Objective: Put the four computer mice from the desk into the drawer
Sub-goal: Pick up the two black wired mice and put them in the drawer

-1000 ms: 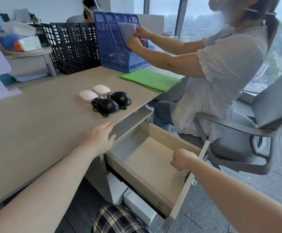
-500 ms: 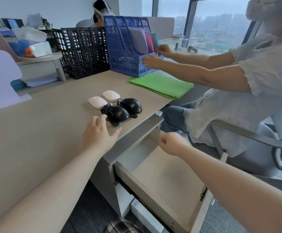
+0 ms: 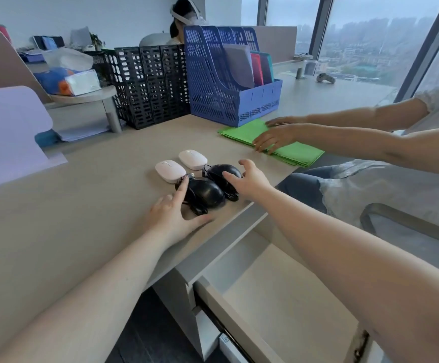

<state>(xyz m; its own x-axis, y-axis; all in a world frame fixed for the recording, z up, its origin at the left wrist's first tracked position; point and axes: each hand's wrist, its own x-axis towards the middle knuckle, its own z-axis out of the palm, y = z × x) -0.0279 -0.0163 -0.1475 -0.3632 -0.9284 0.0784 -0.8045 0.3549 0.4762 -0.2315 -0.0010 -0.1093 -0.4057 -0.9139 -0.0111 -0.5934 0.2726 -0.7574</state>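
Observation:
Two white mice and two black corded mice lie close together near the desk's front edge. My left hand is spread around the nearer black mouse, index finger on its far end, thumb along the desk in front of it. My right hand hovers open over the farther black mouse, fingers touching its top. Neither mouse is lifted. The open drawer sits below the desk edge at lower right, with nothing in it.
Another person sits at the right, both hands on a green folder stack. A blue file rack and black file racks stand at the back of the desk. A tissue pack sits on a raised shelf at left.
My right hand left the drawer and rose to the farther black mouse. My left hand slid forward around the nearer black mouse. The other person's hands dropped from the blue rack to the green folders.

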